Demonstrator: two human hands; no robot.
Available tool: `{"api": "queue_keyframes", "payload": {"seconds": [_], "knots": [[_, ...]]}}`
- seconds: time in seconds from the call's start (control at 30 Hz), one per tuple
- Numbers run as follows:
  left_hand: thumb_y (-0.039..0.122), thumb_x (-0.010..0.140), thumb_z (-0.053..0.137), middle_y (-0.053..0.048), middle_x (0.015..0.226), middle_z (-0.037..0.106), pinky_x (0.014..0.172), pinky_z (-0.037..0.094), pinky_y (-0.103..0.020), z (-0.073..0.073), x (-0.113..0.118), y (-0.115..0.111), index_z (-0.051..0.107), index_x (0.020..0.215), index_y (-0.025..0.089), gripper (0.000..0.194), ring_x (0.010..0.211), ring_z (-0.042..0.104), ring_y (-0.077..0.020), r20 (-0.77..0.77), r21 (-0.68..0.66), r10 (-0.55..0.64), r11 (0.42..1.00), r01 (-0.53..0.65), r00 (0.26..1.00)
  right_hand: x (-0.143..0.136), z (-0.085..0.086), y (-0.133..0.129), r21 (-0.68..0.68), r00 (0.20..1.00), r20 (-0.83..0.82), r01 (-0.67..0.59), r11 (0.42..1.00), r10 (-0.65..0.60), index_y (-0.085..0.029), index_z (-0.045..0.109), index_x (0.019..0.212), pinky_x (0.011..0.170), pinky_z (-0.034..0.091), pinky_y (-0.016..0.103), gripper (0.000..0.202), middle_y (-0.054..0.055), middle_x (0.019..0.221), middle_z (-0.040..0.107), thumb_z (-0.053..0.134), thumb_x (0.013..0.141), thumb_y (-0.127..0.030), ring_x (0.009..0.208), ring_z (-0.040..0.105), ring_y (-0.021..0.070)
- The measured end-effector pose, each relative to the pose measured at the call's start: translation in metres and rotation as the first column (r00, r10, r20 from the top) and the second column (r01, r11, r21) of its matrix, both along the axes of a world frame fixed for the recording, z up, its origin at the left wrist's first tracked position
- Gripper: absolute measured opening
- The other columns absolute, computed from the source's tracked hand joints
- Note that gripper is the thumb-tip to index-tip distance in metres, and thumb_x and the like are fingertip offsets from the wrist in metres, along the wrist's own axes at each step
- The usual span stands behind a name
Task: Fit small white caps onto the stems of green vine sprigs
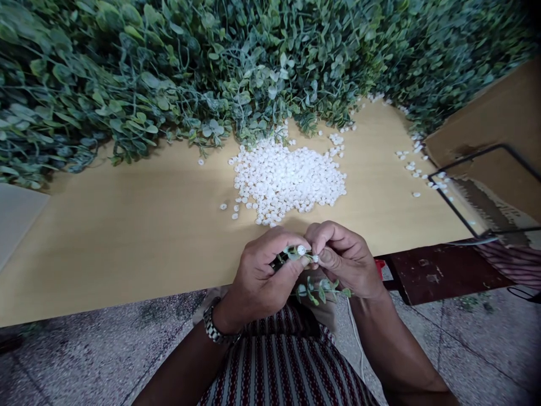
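Observation:
My left hand [268, 273] is closed on an artificial leaf stem [323, 288], whose green leaves hang below between my hands. One small white bead-like piece [301, 250] sits on the stem by my left thumb and forefinger. With thumb and forefinger my right hand [349, 256] pinches another small white piece [315, 259], just right of the first. Both hands meet at the table's front edge. A heap of the same white pieces [289, 180] lies on the table just beyond them.
Piled artificial foliage [203, 73] covers the back of the wooden table [139, 220]. At right stand a torn cardboard box [494, 124] and a black metal frame [502, 146]; loose white pieces are scattered nearby. A pale panel [19, 217] lies at the left edge.

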State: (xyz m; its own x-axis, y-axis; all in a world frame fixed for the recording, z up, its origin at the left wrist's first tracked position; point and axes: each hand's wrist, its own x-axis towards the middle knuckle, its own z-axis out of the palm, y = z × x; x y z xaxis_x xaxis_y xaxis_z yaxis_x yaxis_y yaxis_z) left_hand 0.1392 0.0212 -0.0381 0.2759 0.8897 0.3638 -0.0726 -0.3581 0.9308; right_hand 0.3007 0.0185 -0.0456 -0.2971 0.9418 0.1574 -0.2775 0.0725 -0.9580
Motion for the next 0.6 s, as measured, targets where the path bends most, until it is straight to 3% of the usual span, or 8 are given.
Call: {"api": "queue_keyframes", "payload": {"seconds": [0.37,0.6], "knots": [[0.001,0.072,0.065,-0.001,0.064,0.063,0.058,0.047,-0.026,-0.0037,0.0021,0.0008,0.066,0.075,0.013,0.013,0.06,0.056,-0.0112,0.073,0.023,0.045,0.999,-0.047,0.996,-0.0025,-0.0022,-0.0012,0.077,1.0,0.012,0.016,0.997,-0.017,-0.019,0.061,0.081,0.054,0.039,0.023,0.004,-0.001,0.07,0.052,0.06,0.085,-0.02,0.06,0.047,0.0096],[0.001,0.072,0.062,-0.003,0.064,0.063,0.057,0.046,-0.026,-0.0044,0.0026,-0.0003,0.065,0.073,0.012,0.012,0.059,0.055,-0.0115,0.017,0.072,0.102,0.992,-0.103,0.995,-0.0059,-0.0026,-0.0057,0.194,0.983,0.122,0.11,0.975,-0.135,-0.019,0.06,0.084,0.058,0.04,0.024,0.005,0.0,0.074,0.053,0.056,0.086,-0.016,0.065,0.049,0.011]]}}
